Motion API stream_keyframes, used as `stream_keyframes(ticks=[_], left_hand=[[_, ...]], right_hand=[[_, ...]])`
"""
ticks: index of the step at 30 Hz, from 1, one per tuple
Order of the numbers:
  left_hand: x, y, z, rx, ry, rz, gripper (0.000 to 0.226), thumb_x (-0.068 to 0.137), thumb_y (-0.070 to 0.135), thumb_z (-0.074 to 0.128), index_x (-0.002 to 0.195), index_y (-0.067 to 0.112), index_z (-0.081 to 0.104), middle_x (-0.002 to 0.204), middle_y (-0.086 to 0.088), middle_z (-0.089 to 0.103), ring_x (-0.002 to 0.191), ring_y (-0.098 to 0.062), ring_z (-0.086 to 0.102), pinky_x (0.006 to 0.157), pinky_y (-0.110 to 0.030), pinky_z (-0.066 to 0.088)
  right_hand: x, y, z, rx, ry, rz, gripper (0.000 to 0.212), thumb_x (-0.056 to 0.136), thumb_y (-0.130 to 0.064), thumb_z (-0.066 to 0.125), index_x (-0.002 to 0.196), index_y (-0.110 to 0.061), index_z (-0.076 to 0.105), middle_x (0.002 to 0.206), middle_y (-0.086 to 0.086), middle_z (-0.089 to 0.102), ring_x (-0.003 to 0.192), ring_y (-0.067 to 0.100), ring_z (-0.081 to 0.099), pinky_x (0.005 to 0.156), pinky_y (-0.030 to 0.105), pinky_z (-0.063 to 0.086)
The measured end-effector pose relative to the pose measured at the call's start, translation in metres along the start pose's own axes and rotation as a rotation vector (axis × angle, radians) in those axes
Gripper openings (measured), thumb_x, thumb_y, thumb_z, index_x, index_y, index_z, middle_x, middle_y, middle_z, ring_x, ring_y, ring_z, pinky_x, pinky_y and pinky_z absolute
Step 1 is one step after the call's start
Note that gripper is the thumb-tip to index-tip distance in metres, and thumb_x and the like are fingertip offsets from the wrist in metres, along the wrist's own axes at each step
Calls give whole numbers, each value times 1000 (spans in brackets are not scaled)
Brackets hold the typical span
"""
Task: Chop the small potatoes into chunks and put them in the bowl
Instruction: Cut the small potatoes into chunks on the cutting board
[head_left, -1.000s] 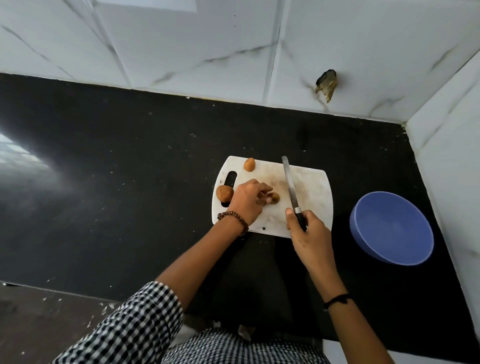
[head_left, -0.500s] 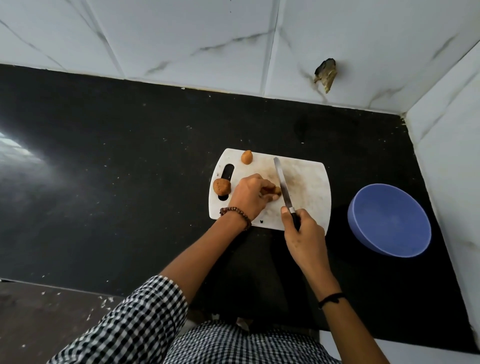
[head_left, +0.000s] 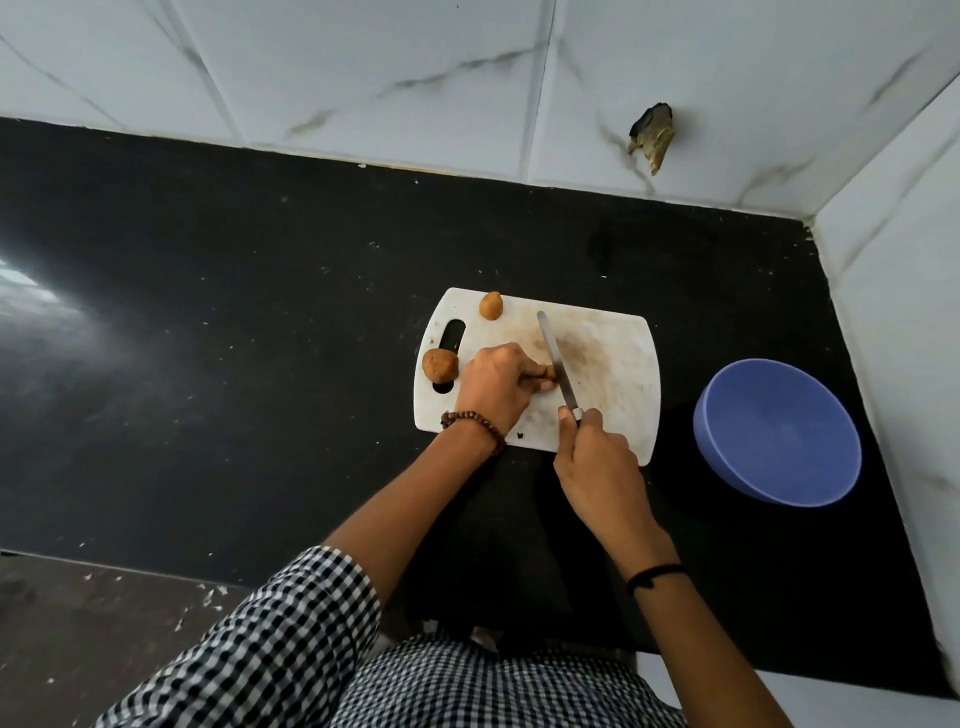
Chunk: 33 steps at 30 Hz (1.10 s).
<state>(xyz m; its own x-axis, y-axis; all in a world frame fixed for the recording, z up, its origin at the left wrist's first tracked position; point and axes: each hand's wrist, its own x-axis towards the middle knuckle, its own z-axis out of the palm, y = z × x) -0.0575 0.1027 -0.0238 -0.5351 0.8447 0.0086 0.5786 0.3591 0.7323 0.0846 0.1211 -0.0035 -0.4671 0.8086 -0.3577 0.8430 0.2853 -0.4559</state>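
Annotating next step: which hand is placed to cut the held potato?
Right: the right hand grips the knife, blade against the potato that the left hand pins on the cutting board.

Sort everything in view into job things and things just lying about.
Job: left hand pinching the held potato; right hand gripping the knife; board; slot-side potato; far-edge potato; bowl.
Not the job: wall hole; bracelet; wristband.
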Motion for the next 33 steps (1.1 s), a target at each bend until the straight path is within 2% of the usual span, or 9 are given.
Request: stream_keyframes(ticks=[3, 8, 12, 17, 19, 22, 25, 29, 33], left_hand=[[1, -1, 1, 9, -1, 6, 15, 78, 15, 76, 93, 13, 77, 89, -1, 71, 85, -16, 66, 80, -37, 56], [-1, 2, 0, 15, 24, 20, 14, 78, 11, 76, 92, 10, 77, 88, -3, 71, 83, -15, 66, 80, -32, 56], [-3, 3, 0, 8, 53, 13, 12, 78, 7, 75, 90, 10, 77, 88, -2, 72, 82, -13, 67, 82, -27, 55], [-7, 10, -1, 18, 76, -12, 12, 80, 3, 72, 90, 7, 76, 86, 0, 73, 73, -1, 61, 76, -12, 47], [-9, 12, -2, 16, 75, -28, 11, 80, 2, 71, 89, 7, 76, 85, 0, 73, 72, -1, 59, 77, -15, 50], [-10, 15, -2, 13, 78, -46, 14, 80, -1, 69, 89, 7, 76, 84, -2, 73, 80, -11, 66, 79, -23, 53], [-10, 17, -3, 35, 79, -68, 15, 82, -2, 66, 89, 7, 76, 86, -3, 74, 85, -15, 67, 80, -23, 52], [-8, 14, -2, 11, 75, -77, 15, 82, -3, 66, 90, 6, 75, 86, -4, 74, 86, -14, 67, 84, -23, 53], [-6, 10, 2, -1, 70, -110, 16, 81, -3, 68, 90, 8, 75, 82, 0, 74, 83, -8, 68, 85, -25, 55]], right_hand=[[6, -4, -5, -36, -28, -22, 38, 108, -44, 26, 108, -12, 47, 87, 4, 58, 72, 16, 57, 60, 29, 43], [19, -16, -13, -94, -94, 1, 36, 109, -40, 31, 118, -9, 47, 101, 8, 54, 85, 25, 53, 69, 36, 40], [16, -19, -8, -188, -33, -28, 32, 109, -34, 31, 119, -7, 47, 110, 14, 61, 99, 34, 62, 72, 40, 43], [12, -17, -6, -198, -13, -52, 29, 110, -30, 30, 119, -7, 46, 113, 16, 62, 103, 37, 62, 73, 42, 42], [12, -18, -8, -195, -18, -50, 31, 110, -31, 29, 120, -7, 46, 115, 16, 61, 105, 37, 61, 74, 42, 41], [12, -19, -10, -183, -37, -31, 31, 110, -31, 30, 121, -8, 47, 116, 15, 61, 105, 36, 60, 75, 42, 42], [5, -15, -8, -162, -48, -28, 35, 110, -36, 28, 118, -8, 47, 114, 15, 61, 103, 36, 61, 76, 43, 45], [-6, -6, -6, -143, -58, -34, 35, 110, -39, 26, 112, -9, 45, 101, 11, 58, 93, 32, 60, 73, 42, 46], [-13, -6, -8, -137, -64, -34, 31, 110, -37, 27, 107, -10, 42, 98, 10, 53, 98, 37, 61, 73, 43, 45]])
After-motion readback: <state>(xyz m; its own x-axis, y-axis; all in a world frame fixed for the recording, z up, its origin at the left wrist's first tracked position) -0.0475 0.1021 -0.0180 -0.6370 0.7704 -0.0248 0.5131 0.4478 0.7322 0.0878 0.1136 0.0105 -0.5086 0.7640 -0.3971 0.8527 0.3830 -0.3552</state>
